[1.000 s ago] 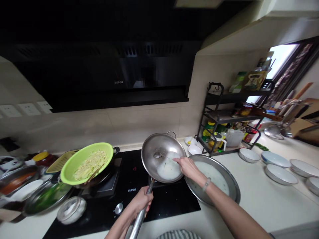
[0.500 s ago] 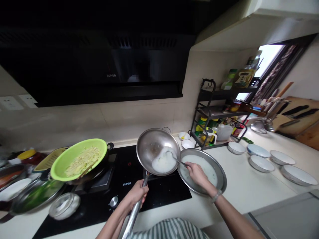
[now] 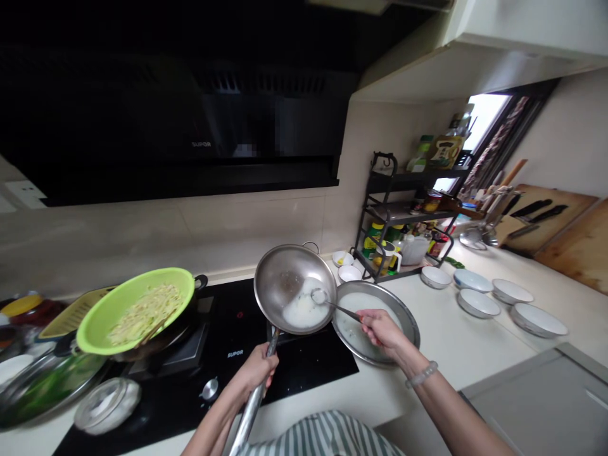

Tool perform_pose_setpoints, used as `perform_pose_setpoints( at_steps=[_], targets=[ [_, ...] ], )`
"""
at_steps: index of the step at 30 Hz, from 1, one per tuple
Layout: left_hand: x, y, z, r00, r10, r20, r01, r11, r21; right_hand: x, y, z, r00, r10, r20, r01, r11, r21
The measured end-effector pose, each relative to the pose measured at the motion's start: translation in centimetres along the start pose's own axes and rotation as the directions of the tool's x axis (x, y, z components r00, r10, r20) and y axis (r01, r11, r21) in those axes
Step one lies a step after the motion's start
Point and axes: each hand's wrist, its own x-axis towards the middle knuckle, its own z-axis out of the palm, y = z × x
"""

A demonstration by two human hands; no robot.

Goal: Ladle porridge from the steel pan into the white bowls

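my left hand grips the wok handle at six o'clock; my right hand grips the ladle, its bowl in the wok's white liquid. "supor" reads on the cooktop, and again on the range hood at eleven.

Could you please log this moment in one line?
left hand: grips wok handle | right hand: holds ladle in wok | basin: white liquid inside
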Motion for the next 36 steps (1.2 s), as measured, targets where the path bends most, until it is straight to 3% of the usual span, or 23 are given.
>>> perform_pose_setpoints(
  at_steps=[4, 9, 13, 16, 20, 24, 27, 29, 31, 34, 36],
  targets=[
    [0.2, -0.4, 0.0, 1.000, 0.019, 0.000, -0.019, 1.000, 0.022, -0.9, 0.1, -1.5, 1.000, 0.002, -0.009, -0.002, 1.000, 0.007],
    [0.3, -0.6, 0.0, 1.000, 0.023, 0.007, -0.024, 0.999, 0.035, -2.5, 0.9, -4.9, 0.998, -0.023, -0.062, 0.024, 1.000, 0.020],
    [0.0, -0.2, 0.1, 1.000, 0.022, 0.009, -0.023, 0.999, 0.040, -3.1, 2.9, -7.9, 0.975, -0.161, -0.154, 0.135, 0.976, -0.170],
    [-0.2, -0.1, 0.2, 1.000, 0.008, 0.005, -0.008, 0.999, 0.043, -2.9, 5.5, -9.4, 0.903, -0.401, -0.152, 0.282, 0.823, -0.494],
    [-0.2, -0.2, 0.2, 1.000, -0.007, -0.001, 0.007, 0.999, 0.042, -2.8, 9.4, -10.4, 0.780, -0.617, -0.107, 0.286, 0.503, -0.815],
    [0.0, -0.5, 0.1, 1.000, -0.011, 0.006, 0.011, 0.999, 0.035, -3.5, 11.3, -11.4, 0.678, -0.735, 0.005, 0.278, 0.250, -0.928],
    [0.0, -0.4, 0.1, 1.000, -0.012, 0.018, 0.011, 0.999, 0.036, -4.2, 11.3, -12.1, 0.611, -0.790, 0.047, 0.267, 0.150, -0.952],
    [-0.1, -0.3, 0.1, 1.000, -0.012, 0.012, 0.012, 0.999, 0.040, -4.5, 11.1, -12.3, 0.597, -0.801, 0.031, 0.260, 0.156, -0.953],
    [-0.2, -0.2, 0.2, 1.000, -0.014, 0.006, 0.013, 0.999, 0.046, -4.5, 10.8, -12.0, 0.623, -0.782, -0.032, 0.262, 0.247, -0.933],
    [-0.4, 0.0, 0.3, 1.000, -0.015, -0.002, 0.015, 0.999, 0.046, -4.2, 10.1, -10.7, 0.728, -0.668, -0.154, 0.264, 0.482, -0.836],
    [-0.5, 0.1, 0.4, 1.000, -0.015, -0.006, 0.015, 0.999, 0.038, -3.9, 9.5, -9.0, 0.784, -0.600, -0.160, 0.291, 0.583, -0.759]
  ],
)
